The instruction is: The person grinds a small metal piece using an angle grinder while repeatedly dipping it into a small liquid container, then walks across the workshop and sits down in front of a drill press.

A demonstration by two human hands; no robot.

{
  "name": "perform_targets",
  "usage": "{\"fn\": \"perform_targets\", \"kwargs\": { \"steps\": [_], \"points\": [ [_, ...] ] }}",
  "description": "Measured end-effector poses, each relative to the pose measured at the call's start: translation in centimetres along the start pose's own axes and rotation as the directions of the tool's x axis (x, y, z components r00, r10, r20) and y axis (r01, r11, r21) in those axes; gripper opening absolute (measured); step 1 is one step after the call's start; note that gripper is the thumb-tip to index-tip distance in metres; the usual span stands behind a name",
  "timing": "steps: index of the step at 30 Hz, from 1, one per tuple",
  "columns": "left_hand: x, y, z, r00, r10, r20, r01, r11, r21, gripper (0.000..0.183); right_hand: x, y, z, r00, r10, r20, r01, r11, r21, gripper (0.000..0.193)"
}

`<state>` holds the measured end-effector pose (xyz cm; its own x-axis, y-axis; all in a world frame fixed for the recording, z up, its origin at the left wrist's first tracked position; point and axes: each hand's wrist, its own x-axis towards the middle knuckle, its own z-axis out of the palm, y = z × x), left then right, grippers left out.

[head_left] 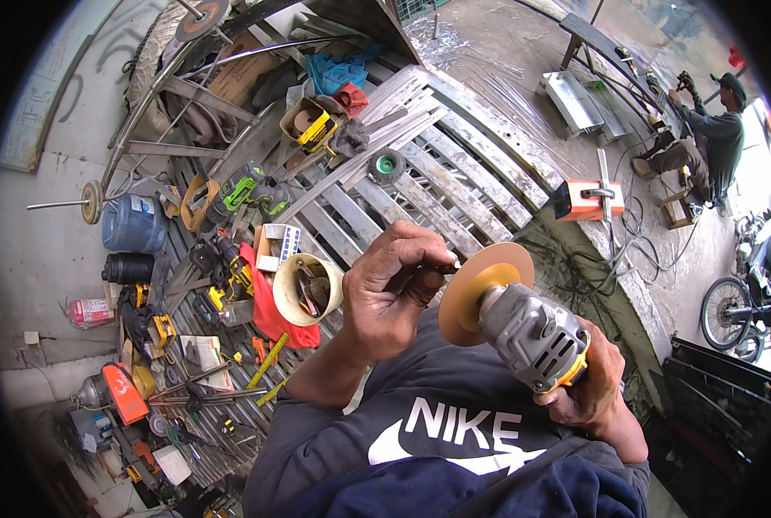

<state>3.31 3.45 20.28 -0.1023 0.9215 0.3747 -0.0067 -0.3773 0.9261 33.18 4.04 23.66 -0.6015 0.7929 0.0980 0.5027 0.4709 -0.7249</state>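
My right hand [594,380] is wrapped around the body of a grey and yellow angle grinder [532,332], raised in front of my chest. A thin tan disc [502,261] sits on the grinder's head, its flat face turned toward my left hand. My left hand [394,289] is closed, its thumb and fingertips pinched together right beside the disc's centre. Something small and dark shows at those fingertips, too little of it to name. The disc hides part of the grinder's head and spindle.
Ahead stands a slatted metal bench [454,194] with a green-hubbed wheel [386,166] on it. Drills [237,192], a cream bucket [306,289] and many loose tools crowd the left. An orange-red machine [589,200] lies right, near cables. Farther off, a person [713,138] sits working.
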Motion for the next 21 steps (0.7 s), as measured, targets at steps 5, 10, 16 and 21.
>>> {"fn": "perform_targets", "kwargs": {
  "steps": [5, 10, 16, 21],
  "points": [
    [0.0, -0.1, 0.0, 1.000, -0.001, 0.000, 0.001, 1.000, -0.008, 0.022, -0.1, 0.1, 0.2, 1.000, 0.013, -0.012, -0.013, 0.999, 0.030, 0.090],
    [0.0, -0.1, -0.1, 1.000, 0.013, 0.006, -0.014, 1.000, 0.021, 0.021, 0.0, 0.0, 0.0, 1.000, 0.002, -0.012, -0.002, 1.000, 0.019, 0.091],
    [0.0, -0.5, -0.2, 1.000, -0.011, 0.001, 0.011, 1.000, -0.006, 0.015, -0.2, 0.3, 0.0, 1.000, -0.001, -0.029, 0.002, 0.999, 0.046, 0.091],
    [-0.4, -1.0, -0.6, 0.997, -0.072, -0.010, 0.070, 0.994, -0.084, 0.013, -0.2, 0.5, 0.0, 0.999, -0.029, -0.039, 0.031, 0.999, 0.033, 0.090]
  ]
}}
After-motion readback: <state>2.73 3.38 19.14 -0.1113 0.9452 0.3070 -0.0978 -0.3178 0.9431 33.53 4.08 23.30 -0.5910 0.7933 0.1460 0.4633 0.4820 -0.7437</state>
